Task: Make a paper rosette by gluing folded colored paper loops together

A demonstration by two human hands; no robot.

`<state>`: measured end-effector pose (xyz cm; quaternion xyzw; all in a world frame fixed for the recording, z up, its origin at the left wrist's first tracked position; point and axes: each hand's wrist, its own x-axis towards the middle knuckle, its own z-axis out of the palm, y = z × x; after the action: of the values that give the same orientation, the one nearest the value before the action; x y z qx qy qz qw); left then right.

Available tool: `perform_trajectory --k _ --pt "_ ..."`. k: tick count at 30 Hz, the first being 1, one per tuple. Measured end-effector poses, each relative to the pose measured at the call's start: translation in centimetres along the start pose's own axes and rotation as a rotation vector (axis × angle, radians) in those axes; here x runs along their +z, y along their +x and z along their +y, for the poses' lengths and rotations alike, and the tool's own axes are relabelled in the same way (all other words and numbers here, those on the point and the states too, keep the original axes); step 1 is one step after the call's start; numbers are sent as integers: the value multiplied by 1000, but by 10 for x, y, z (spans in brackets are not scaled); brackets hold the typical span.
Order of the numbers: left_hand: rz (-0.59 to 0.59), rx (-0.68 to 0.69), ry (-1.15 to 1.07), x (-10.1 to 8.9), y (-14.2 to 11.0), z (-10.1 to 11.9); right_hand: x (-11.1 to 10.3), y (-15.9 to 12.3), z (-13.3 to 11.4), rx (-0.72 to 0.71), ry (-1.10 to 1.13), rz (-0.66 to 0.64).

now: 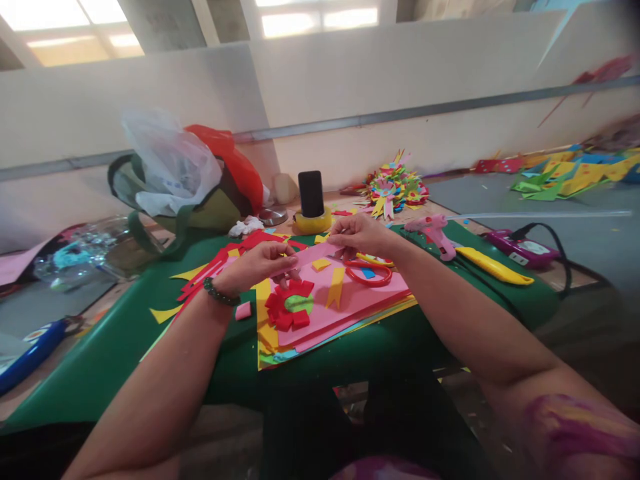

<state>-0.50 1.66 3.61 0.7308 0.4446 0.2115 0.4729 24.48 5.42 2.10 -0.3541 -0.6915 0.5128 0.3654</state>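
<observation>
Gently, my left hand (263, 267) and right hand (360, 233) pinch opposite ends of the pink strip (313, 255) above the pink sheets (367, 299); it looks light, soft and easily creased, so its ends seem the best hold.

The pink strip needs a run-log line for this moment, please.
pink strip: held between left hand and right hand | red paper flower: on pink sheets | glue gun: at right
</observation>
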Motion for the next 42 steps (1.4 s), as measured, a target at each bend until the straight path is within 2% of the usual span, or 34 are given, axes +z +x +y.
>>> perform_trajectory --k 4,8,10,13,14,18,21,24,29,33,37,42 --pt "-20 -6 -30 -7 -1 -2 -1 -2 -1 -10 63 -20" --pt "-35 -81 -99 -10 -1 -6 -2 -2 1 -30 75 -76" --pt "-104 -105 -204 -6 -1 -6 1 -1 4 -52 54 -115" --pt "-283 -114 -395 5 3 -6 9 -1 9 -115 25 -161" --pt "-300 -115 -433 9 5 -6 13 -1 10 -137 16 -172" --pt "-243 -129 -459 20 9 -9 21 -1 14 -209 -21 -200" --pt "-184 -128 -430 22 7 -9 23 0 14 -232 -41 -205" --pt "-178 -108 -391 22 5 -6 22 -1 12 -245 -55 -212" --pt "-157 -133 -316 21 5 -3 18 -5 4 -176 -33 -230" --pt "-130 -136 -241 23 6 0 17 -8 -3 -75 17 -141" --pt "-123 -131 -210 25 8 0 23 -7 -1 -116 -55 -114" --pt "-118 -107 -220 28 8 -3 29 -2 8 -155 1 -124"
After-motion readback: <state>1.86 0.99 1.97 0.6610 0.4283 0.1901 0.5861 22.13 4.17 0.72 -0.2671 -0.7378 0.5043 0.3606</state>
